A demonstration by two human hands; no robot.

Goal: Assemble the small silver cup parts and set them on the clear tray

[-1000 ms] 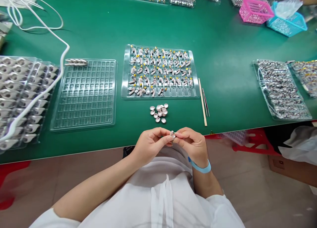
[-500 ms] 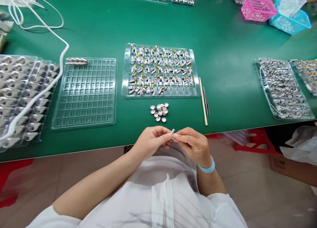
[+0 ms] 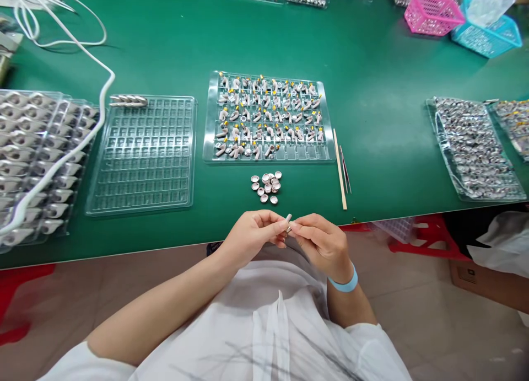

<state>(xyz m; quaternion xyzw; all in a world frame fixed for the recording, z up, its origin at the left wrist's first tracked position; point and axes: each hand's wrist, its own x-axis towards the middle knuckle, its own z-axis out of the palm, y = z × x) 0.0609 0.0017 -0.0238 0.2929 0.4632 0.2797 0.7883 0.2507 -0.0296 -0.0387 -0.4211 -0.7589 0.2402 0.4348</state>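
Just in front of the table edge, my left hand (image 3: 258,235) and my right hand (image 3: 320,243) meet, both closed in a pinch on one small pale grey part (image 3: 288,219). Fingertips cover most of it, so its full shape is hidden. A blue band (image 3: 347,280) circles my right wrist. Beyond the hands lies a loose pile of small round silvery caps (image 3: 271,187). Behind the pile sits a clear plastic tray (image 3: 212,94) with rows of curved grey pieces with yellow tabs (image 3: 268,116); some front-right slots hold nothing.
A wooden stick (image 3: 340,171) and tweezers (image 3: 345,171) lie right of the tray. At left are another clear tray (image 3: 142,205), stacked trays of grey shells (image 3: 25,155) and a white cable (image 3: 103,94). Bagged parts (image 3: 475,149), a pink basket (image 3: 433,14) and a blue basket (image 3: 487,39) stand right.
The hands stay pinched together on the small part, with only a slight shift of the fingers. The view has moved very slightly; the trays and caps stay in place.
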